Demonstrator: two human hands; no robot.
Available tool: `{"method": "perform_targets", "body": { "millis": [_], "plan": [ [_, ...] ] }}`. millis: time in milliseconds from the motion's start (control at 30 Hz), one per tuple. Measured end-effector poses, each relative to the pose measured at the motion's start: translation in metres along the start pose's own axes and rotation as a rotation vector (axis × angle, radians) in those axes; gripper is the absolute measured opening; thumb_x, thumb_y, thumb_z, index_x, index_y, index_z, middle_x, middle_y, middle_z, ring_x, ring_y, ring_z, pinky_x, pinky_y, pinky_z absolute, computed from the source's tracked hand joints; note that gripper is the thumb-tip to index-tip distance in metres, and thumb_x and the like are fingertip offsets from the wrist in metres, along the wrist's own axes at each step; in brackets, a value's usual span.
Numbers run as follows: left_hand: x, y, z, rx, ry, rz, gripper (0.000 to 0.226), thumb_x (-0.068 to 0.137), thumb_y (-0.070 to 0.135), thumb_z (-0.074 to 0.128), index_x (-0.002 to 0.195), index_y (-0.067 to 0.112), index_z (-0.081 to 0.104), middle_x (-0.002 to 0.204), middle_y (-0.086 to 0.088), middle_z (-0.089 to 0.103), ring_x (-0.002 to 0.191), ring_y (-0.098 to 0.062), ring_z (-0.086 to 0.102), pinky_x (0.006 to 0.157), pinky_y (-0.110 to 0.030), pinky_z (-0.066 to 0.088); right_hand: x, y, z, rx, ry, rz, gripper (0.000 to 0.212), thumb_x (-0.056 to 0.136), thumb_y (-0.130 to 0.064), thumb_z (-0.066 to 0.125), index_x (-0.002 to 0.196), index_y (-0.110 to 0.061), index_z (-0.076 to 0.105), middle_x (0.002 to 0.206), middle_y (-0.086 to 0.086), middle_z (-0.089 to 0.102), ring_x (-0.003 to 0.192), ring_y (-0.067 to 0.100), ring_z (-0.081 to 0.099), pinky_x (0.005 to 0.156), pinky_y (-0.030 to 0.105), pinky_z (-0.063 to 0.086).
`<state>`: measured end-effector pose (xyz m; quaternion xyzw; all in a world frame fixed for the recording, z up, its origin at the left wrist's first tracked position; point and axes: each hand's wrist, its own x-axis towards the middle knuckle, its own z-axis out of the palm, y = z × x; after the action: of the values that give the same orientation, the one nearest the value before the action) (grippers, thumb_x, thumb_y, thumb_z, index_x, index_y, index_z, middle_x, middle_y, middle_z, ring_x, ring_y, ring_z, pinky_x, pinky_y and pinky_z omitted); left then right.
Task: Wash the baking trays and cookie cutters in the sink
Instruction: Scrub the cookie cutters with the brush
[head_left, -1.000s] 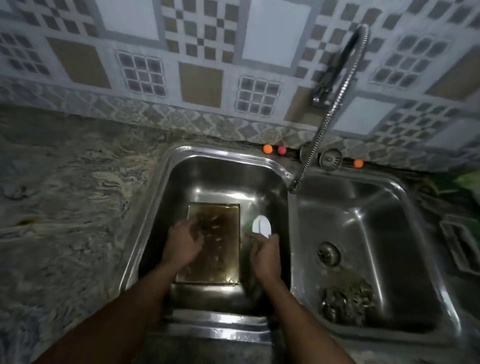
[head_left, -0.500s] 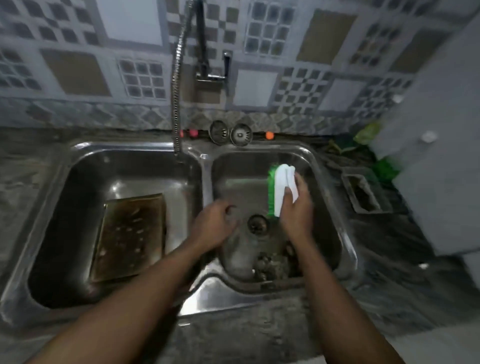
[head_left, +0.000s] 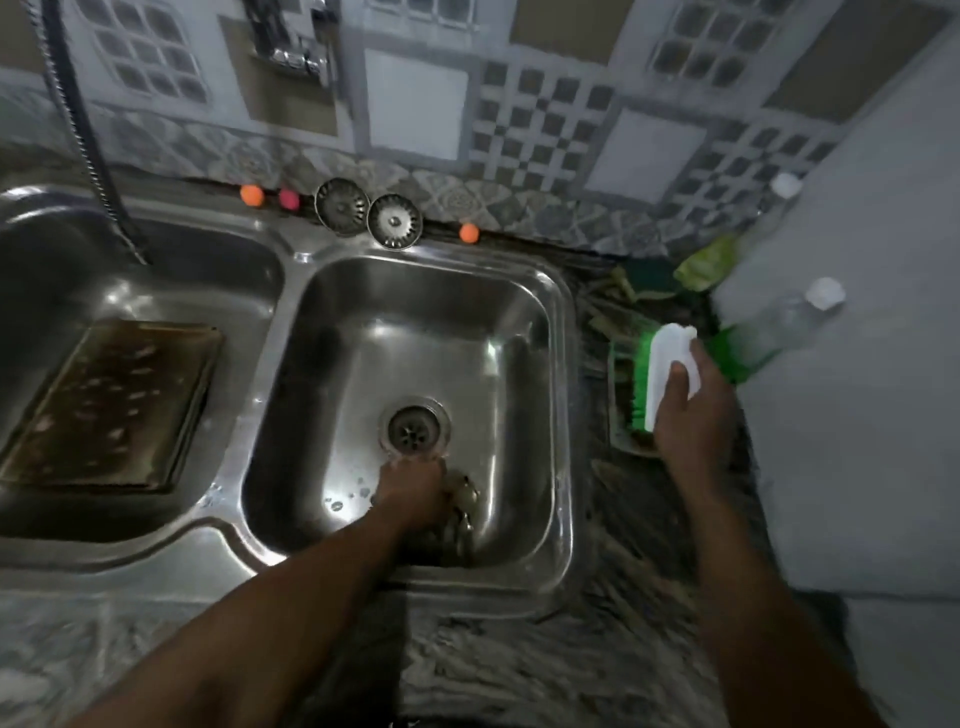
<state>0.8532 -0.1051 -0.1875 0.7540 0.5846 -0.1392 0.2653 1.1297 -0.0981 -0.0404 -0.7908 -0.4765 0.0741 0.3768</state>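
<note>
A dark, stained baking tray (head_left: 109, 405) lies flat in the left basin (head_left: 171, 270). In the right basin (head_left: 415, 312), near its front wall, sits a small pile of metal cookie cutters (head_left: 464, 501). My left hand (head_left: 413, 493) is down on that pile, just in front of the drain, its fingers curled over the cutters and mostly hidden. My right hand (head_left: 685, 415) grips a white scrub brush (head_left: 672, 358) with green bristles. It holds the brush over a small dish (head_left: 618, 410) on the counter to the right of the sink.
Two round strainer lids (head_left: 342, 205) (head_left: 395, 221) and small orange and pink balls (head_left: 252, 195) line the back rim. The faucet hose (head_left: 88, 135) hangs over the left basin. A clear bottle of green liquid (head_left: 769, 332) and a white surface (head_left: 857, 415) stand at the right.
My right hand carried the brush from the left basin, across the right basin, out over the counter dish. My left hand left the tray and went down onto the cookie cutters.
</note>
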Motion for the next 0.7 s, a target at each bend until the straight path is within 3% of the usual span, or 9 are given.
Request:
{"method": "perform_targets", "body": {
  "millis": [200,300,367,500,600,700],
  "plan": [
    [0.013,0.006,0.021,-0.005,-0.078,-0.091,0.028,0.077,0.048,0.057,0.105,0.046,0.06,0.107,0.007,0.067,0.107,-0.021,0.062,0.097,-0.05,0.031,0.024,0.035,0.0,-0.112,-0.144,0.052,0.041,0.1,-0.022,0.047,0.14,-0.01,0.051,0.14,0.013,0.053,0.126,0.03,0.05,0.102,0.033,0.038],
    [0.017,0.011,0.023,0.005,-0.083,-0.137,0.02,0.074,0.048,0.056,0.094,0.048,0.059,0.102,0.009,0.066,0.103,-0.02,0.063,0.096,-0.05,0.027,0.032,0.045,0.009,-0.142,-0.215,0.08,0.042,0.1,-0.024,0.048,0.14,-0.013,0.05,0.139,0.013,0.054,0.125,0.031,0.051,0.099,0.034,0.041],
    [0.02,0.014,0.02,-0.03,-0.055,-0.14,0.017,0.072,0.046,0.059,0.09,0.044,0.059,0.096,0.01,0.068,0.099,-0.019,0.065,0.091,-0.046,0.03,0.033,0.049,0.016,-0.153,-0.245,0.095,0.042,0.1,-0.025,0.048,0.141,-0.016,0.049,0.14,0.012,0.053,0.126,0.03,0.05,0.099,0.036,0.041],
    [0.03,0.012,0.02,-0.139,0.035,-0.146,0.028,0.074,0.038,0.063,0.101,0.032,0.067,0.098,0.003,0.071,0.097,-0.023,0.068,0.078,-0.032,0.048,0.026,0.056,0.028,-0.164,-0.257,0.095,0.042,0.1,-0.023,0.048,0.141,-0.016,0.047,0.144,0.011,0.049,0.128,0.03,0.048,0.099,0.036,0.041],
    [0.038,0.007,0.018,-0.289,0.099,-0.114,0.026,0.077,0.03,0.062,0.101,0.022,0.071,0.096,-0.008,0.072,0.09,-0.029,0.069,0.074,-0.034,0.055,0.025,0.055,0.031,-0.161,-0.257,0.112,0.042,0.1,-0.024,0.046,0.142,-0.019,0.045,0.147,0.009,0.045,0.129,0.029,0.046,0.099,0.036,0.04],
    [0.049,-0.002,0.012,-0.376,0.252,-0.125,0.024,0.079,0.024,0.069,0.098,0.01,0.07,0.1,-0.018,0.066,0.088,-0.035,0.063,0.075,-0.034,0.053,0.026,0.056,0.029,-0.149,-0.253,0.098,0.041,0.101,-0.025,0.046,0.141,-0.018,0.047,0.146,0.008,0.047,0.13,0.027,0.046,0.101,0.034,0.039]
  ]
}}
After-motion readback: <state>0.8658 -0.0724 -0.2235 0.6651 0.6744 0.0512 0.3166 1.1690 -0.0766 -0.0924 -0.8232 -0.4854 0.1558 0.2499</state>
